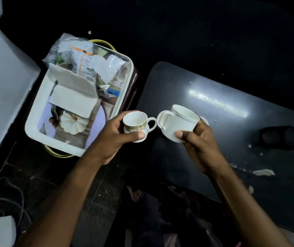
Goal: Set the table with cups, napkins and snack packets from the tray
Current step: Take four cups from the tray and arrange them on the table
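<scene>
White china fills both my hands: my left hand (114, 134) grips a small gold-banded cup (137, 124), and my right hand (198, 145) grips a plain cup stacked with saucers (178, 123), handles nearly meeting in the air over the near edge of the dark bench (231, 107). Left of them, off the bench, sits the white tray (35, 122), with folded napkins (74, 97) and clear snack packets (89, 63) inside.
</scene>
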